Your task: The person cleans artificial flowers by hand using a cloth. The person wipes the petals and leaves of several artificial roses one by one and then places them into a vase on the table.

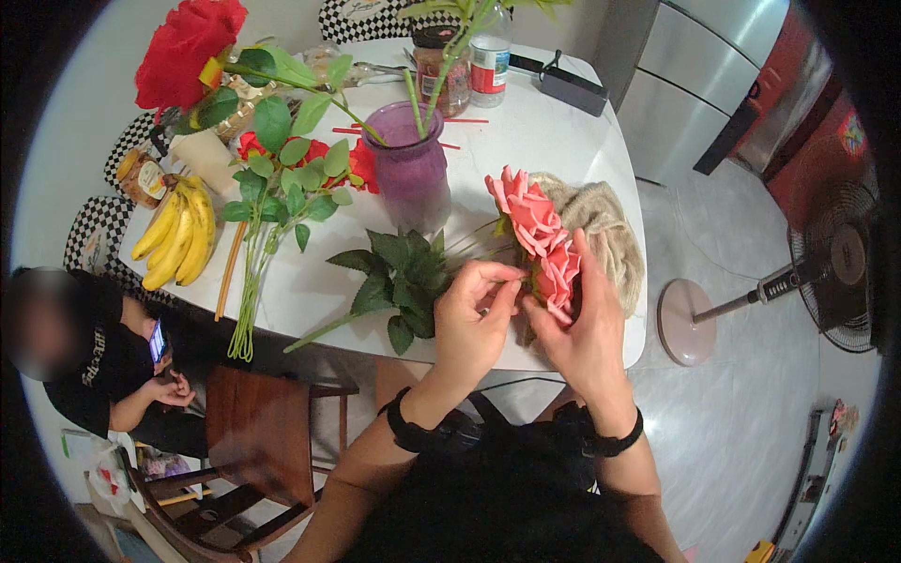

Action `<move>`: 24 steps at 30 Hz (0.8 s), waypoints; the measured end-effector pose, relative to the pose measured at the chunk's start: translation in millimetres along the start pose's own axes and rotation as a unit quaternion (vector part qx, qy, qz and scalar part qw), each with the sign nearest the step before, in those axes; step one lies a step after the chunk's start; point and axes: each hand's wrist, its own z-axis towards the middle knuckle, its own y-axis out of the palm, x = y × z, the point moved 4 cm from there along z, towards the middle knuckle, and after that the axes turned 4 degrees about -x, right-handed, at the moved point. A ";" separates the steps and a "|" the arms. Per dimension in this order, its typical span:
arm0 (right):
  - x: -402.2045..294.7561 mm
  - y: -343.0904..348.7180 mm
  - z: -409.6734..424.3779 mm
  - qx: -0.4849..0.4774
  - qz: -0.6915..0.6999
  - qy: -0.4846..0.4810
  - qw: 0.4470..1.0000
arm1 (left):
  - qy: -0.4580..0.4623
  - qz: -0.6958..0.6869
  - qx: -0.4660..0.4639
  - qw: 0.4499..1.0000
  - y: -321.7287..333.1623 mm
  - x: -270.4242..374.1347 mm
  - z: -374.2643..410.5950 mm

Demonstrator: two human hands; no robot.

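Observation:
Pink artificial roses [529,218] with dark green leaves [401,285] lie near the front edge of the white table, their thick green stem pointing left. My left hand [475,310] pinches a thin part just below the blooms between thumb and forefinger. Around the front bloom curls my right hand [588,331], its thumb and fingers against the petals. Behind the leaves stands a purple glass vase [410,165] holding green stems. One of them carries a large red artificial rose [186,60], which leans far left. A crumpled beige cloth [609,232] lies just right of the pink blooms.
On the left are bananas [179,232], a jar [141,177], chopsticks [231,271] and thin-stemmed red roses [260,281]. A brown jar [442,77], a plastic bottle [489,67] and a dark box [574,88] stand behind. A seated person holds a phone [157,341]; a fan [838,260] is right.

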 end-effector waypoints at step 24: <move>24.3 17.4 -8.5 0.051 0.211 0.053 0.975 | 0.119 0.250 -0.078 0.958 7.4 18.1 -6.5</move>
